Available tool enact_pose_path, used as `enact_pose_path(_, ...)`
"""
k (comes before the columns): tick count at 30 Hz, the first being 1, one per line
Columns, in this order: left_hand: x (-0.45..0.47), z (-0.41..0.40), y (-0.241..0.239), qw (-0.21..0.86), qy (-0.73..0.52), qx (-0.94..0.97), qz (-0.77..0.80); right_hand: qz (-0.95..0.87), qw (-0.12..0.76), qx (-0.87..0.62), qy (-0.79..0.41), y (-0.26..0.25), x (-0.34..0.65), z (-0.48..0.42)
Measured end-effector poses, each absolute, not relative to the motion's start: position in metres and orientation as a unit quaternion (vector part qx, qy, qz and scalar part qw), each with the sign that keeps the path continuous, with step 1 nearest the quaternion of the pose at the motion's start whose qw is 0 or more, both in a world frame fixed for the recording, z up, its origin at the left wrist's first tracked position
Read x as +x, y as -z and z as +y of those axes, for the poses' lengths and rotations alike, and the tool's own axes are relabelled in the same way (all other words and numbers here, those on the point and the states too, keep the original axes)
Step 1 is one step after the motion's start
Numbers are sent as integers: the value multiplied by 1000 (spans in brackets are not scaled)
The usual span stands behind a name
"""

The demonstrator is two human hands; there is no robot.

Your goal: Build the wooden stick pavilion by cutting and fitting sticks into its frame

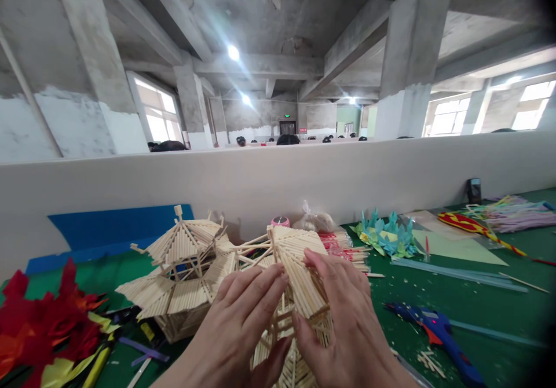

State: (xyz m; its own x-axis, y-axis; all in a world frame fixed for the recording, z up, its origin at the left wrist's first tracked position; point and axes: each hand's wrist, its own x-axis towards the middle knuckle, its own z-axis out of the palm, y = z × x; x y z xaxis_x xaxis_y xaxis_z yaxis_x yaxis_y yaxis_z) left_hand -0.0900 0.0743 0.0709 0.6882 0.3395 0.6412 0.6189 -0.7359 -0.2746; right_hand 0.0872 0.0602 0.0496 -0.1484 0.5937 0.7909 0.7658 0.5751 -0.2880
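Note:
In the head view, a model pavilion of thin wooden sticks stands before me, its slatted roof (299, 272) between my two hands. My left hand (249, 313) holds the roof's left side, fingers side by side with their tips at its edge and the thumb lower down. On the right side, my right hand (343, 307) grips the roof with fingers on top and thumb at the lower edge. Both hands hide much of the stick base below. Close to my left hand is a second stick pavilion (182, 266) with a pointed roof over a wider one.
A blue hot glue gun (447, 336) lies at right near loose stick bits and clear glue sticks (460, 275). Behind are bundled sticks (343, 246) and a teal paper flower (386, 234). Red paper flowers (47, 318) sit left. A white partition (260, 185) borders the green table.

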Motion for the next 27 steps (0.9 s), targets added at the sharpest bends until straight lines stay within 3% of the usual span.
enact_pose_path(10, -87, 73, -64, 165, 305, -891, -293, -753, 470, -455, 76, -50, 88, 58)
enact_pose_path(27, -92, 77, -66, 198, 272, -901, -275, -747, 481, -452, 80, -52, 88, 57)
